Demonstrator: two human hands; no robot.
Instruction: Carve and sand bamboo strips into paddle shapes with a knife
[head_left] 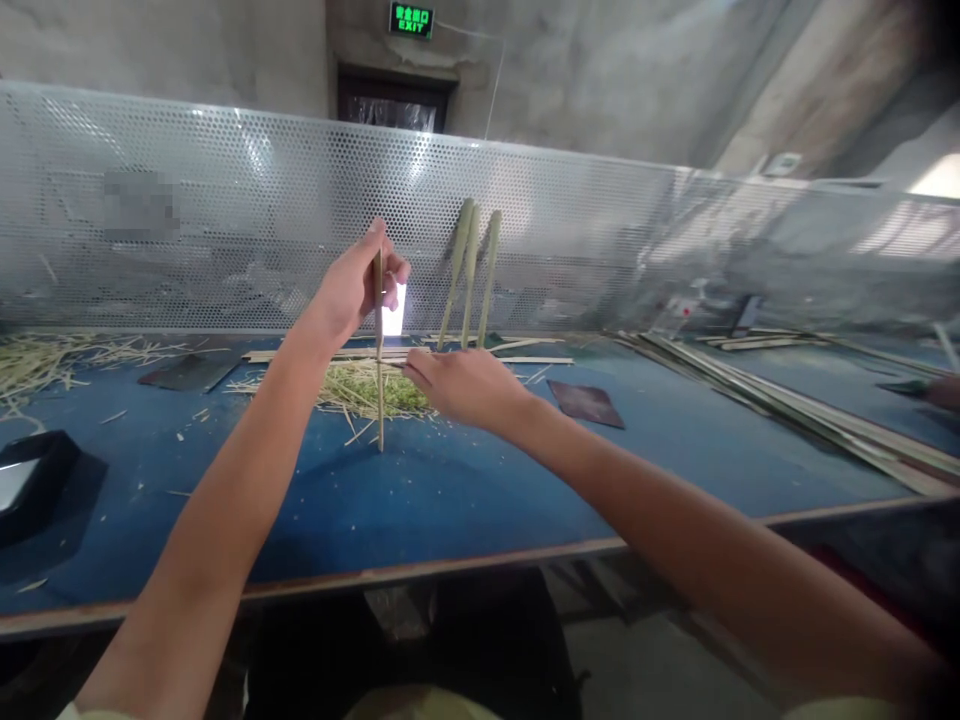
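Observation:
My left hand (pixel 365 282) is closed round the upper part of a narrow bamboo strip (pixel 380 405), which stands upright with its lower end at the blue table (pixel 465 500). Close to the strip's middle, my right hand (pixel 469 385) is closed on what looks like a small knife (pixel 394 363); only a short dark edge shows, and the rest is hidden by the fingers. Behind the strip lies a heap of green and pale bamboo shavings (pixel 352 388). Long flat bamboo strips (pixel 525 360) lie along the back of the table.
Three paddle-ended bamboo pieces (pixel 471 265) lean against a perforated metal screen (pixel 570 230). Dark flat sheets (pixel 586 403) lie on both sides. A black device (pixel 37 475) sits left, long bamboo strips (pixel 780 400) right. Another person's hand (pixel 943 392) shows at the right edge.

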